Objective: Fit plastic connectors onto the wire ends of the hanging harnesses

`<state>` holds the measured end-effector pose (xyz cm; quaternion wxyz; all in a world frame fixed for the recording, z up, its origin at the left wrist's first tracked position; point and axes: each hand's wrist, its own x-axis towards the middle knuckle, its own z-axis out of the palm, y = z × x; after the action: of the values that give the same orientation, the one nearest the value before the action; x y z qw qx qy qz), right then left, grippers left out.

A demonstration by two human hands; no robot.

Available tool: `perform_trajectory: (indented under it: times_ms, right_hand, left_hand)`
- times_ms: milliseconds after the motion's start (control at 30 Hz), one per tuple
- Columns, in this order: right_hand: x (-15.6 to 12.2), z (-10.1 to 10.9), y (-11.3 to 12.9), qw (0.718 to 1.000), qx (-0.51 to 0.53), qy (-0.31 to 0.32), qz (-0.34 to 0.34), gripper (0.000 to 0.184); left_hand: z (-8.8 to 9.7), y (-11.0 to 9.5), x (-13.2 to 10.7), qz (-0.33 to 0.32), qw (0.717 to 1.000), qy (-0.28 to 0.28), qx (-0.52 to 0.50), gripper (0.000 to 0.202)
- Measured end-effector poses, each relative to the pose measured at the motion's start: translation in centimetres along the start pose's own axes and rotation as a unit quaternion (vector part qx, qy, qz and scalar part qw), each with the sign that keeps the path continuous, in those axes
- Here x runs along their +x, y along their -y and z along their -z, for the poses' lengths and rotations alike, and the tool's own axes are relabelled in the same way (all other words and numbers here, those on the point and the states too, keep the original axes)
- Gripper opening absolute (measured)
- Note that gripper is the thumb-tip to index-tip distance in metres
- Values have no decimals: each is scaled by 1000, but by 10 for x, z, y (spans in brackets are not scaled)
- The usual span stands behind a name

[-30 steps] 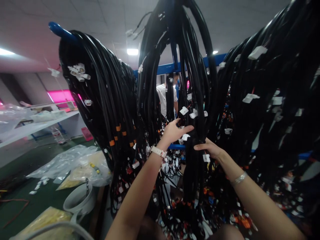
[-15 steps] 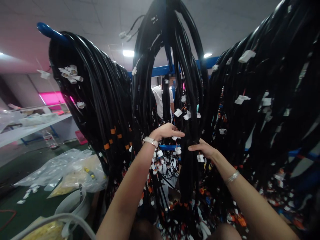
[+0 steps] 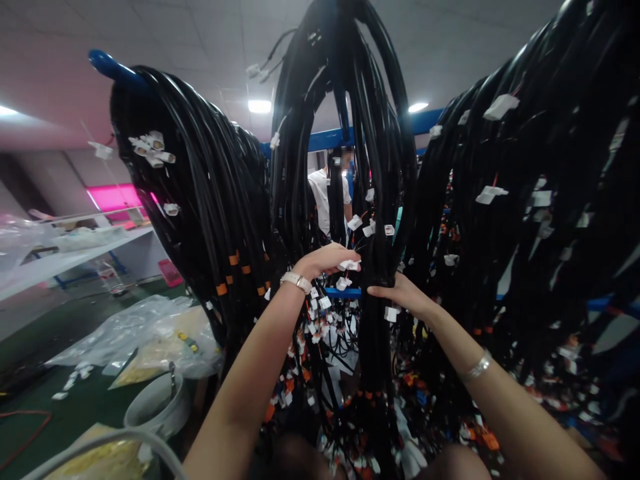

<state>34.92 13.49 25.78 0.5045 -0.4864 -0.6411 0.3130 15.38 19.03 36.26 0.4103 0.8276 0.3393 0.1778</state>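
Thick bundles of black wire harnesses (image 3: 370, 200) hang from a blue rack bar (image 3: 330, 138), with white tags and orange bands on them. My left hand (image 3: 327, 259) reaches into the middle bundle with its fingers curled round a small white connector (image 3: 349, 265). My right hand (image 3: 400, 293) presses against the same bundle from the right, fingers together along the cables; whether it grips them is hidden. A watch sits on my left wrist and a bracelet on my right.
Another person in a white shirt (image 3: 327, 200) stands behind the rack. More harness bundles hang at left (image 3: 200, 200) and right (image 3: 525, 200). Clear plastic bags (image 3: 145, 333) and a white bucket (image 3: 155, 407) lie on the green floor at left, beside a white shelf (image 3: 75, 250).
My left hand's fingers went from spread open to curled round a white connector, dropping slightly. My right hand slid a little left along the bundle. The view shifted slightly.
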Motion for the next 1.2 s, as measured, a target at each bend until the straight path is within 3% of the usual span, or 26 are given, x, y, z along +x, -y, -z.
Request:
perform_trajectory:
  times_ms: [100, 233, 300, 367, 433, 533, 633, 700, 867, 967, 1067, 1200]
  right_hand:
    - [-2, -7, -5, 994, -58, -93, 19, 65]
    - [-12, -15, -2, 965, -128, -216, 78, 90]
    - [-24, -21, 7, 940, -132, -293, 114, 81]
    - [-36, -30, 18, 920, -95, -348, 150, 56]
    - [-45, -42, 29, 939, -20, -308, 154, 32]
    - [-42, -62, 48, 966, 145, -203, 62, 32]
    - [-19, -76, 67, 934, 320, -126, -92, 42]
    - [1, -81, 80, 912, 372, -97, -143, 45]
    - [39, -96, 99, 852, 469, -161, -171, 43]
    - [50, -105, 98, 829, 495, -216, -145, 37]
    - [56, -109, 93, 826, 499, -231, -128, 31]
    - [59, -106, 85, 855, 460, -210, -117, 20]
  left_hand:
    - [0, 3, 1, -14, 997, -35, 71, 28]
    - [1, 8, 2, -37, 988, -75, 133, 27]
    - [1, 9, 0, -44, 984, -86, 147, 27]
    - [1, 8, -2, -46, 983, -91, 155, 27]
    - [0, 7, -5, -48, 981, -95, 161, 28]
    - [-1, 5, -8, -55, 976, -109, 179, 31]
    - [-2, 5, -9, -61, 964, -135, 220, 30]
    - [-2, 4, -10, -57, 954, -145, 256, 29]
    - [-6, 3, -18, -20, 911, -207, 356, 31]
    - [-7, 7, -21, -33, 905, -223, 362, 30]
    - [-7, 13, -24, -77, 921, -211, 320, 28]
    - [-9, 19, -38, -113, 955, -172, 213, 28]
